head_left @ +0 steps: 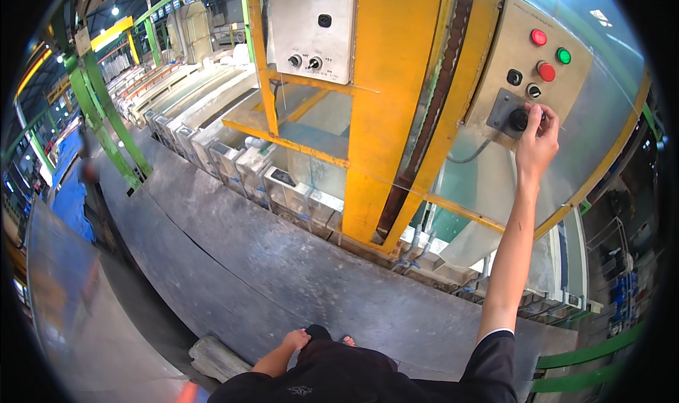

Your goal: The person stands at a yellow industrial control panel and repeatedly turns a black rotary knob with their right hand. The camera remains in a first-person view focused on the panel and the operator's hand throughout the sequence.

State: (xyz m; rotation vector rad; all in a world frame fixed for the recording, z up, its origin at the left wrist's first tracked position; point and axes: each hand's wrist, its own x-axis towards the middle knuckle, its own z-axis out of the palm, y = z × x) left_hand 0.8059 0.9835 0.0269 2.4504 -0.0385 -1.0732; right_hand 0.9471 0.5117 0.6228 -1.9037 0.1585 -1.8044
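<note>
My right arm reaches up to a metal control panel (pixel 488 56) at the upper right. The fingers of my right hand (pixel 539 137) are closed around a black joystick knob (pixel 519 119) on a dark square plate. Above the knob sit a red button (pixel 545 71), a green button (pixel 563 56), a second red one and small black selector switches. My left hand (pixel 296 339) is low by my body with its fingers curled in, beside a dark rounded shape (pixel 318 331). Whether it holds anything is hidden.
A yellow steel frame (pixel 382 113) stands ahead, carrying another switch box (pixel 311 28) at its left. Behind it run rows of pale tanks (pixel 205 137) with pipes and valves. Grey floor plates (pixel 269 261) lie underfoot; green posts (pixel 106 113) and rails (pixel 587 360) stand at the sides.
</note>
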